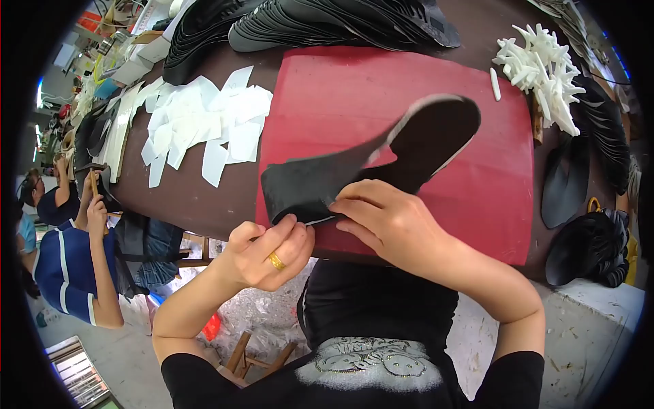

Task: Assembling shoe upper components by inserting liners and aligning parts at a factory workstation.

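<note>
At the far left of the workshop, other people [65, 266] are seated at a neighbouring bench, one in a blue shirt with white stripes, and a long row of benches is receding behind them. Nearer, on the dark brown tabletop [204, 198], a scatter of white cut pieces [204, 126] is lying beside stacks of black insoles [320, 24] along the far edge. At the table's near edge, the black shoe upper piece [381, 153] is being held over the red cutting mat [443, 191]: its lower edge is being pinched by the left hand [269, 255], ring on one finger, thumb and fingertips pressed together on the material, while the right hand [388, 221] is laid over the same edge with fingers curled down, pinching and flattening it; a thin pale strip or blade appears between the two hands, too small to be told apart. For this step to be done well, the edge should probably be kept taut between both pinches and pressed flat against the mat, so that no wrinkle is being folded in. Further right, a heap of white moulded strips [541, 68] is piled at the mat's corner, and more black sole pieces [586, 245] are stacked at the table's right end above a dusty concrete floor.
</note>
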`<action>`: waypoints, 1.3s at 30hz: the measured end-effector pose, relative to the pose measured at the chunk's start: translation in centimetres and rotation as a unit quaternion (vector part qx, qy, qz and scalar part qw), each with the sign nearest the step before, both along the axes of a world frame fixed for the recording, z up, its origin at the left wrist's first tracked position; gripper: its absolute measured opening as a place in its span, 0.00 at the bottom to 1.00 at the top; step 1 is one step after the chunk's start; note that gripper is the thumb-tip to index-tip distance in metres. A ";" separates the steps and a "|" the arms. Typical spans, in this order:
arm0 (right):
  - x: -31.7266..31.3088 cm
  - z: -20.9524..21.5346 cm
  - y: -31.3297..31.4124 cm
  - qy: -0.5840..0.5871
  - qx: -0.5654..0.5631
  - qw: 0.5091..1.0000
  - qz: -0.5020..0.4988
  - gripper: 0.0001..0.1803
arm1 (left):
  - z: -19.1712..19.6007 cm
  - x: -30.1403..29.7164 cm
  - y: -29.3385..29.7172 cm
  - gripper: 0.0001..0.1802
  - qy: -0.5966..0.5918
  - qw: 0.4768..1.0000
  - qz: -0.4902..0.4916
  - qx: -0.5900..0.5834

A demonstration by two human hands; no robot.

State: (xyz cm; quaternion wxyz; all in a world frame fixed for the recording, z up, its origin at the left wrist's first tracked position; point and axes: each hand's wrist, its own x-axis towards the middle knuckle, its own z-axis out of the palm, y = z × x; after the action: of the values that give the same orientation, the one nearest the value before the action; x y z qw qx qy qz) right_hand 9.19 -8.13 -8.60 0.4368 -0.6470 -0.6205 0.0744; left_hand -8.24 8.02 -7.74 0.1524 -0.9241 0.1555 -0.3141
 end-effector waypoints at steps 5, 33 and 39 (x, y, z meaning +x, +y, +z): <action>2.1 -0.2 2.1 -0.094 -0.019 0.992 0.081 0.05 | -0.2 0.3 0.6 0.06 0.002 1.000 -0.019 -0.017; 2.8 -0.4 2.9 -0.269 0.032 0.959 0.079 0.06 | 0.1 -1.5 -0.9 0.10 0.042 0.992 0.114 0.023; 2.6 -0.2 3.0 -0.145 -0.063 0.978 0.133 0.14 | -0.1 -3.2 0.2 0.08 0.080 0.993 0.082 0.008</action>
State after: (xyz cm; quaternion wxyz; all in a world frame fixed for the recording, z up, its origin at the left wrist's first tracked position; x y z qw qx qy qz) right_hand 11.76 -5.10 -8.76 0.2870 -0.5886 -0.7519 0.0763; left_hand -11.48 8.18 -7.81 0.1719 -0.9548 0.0932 -0.2241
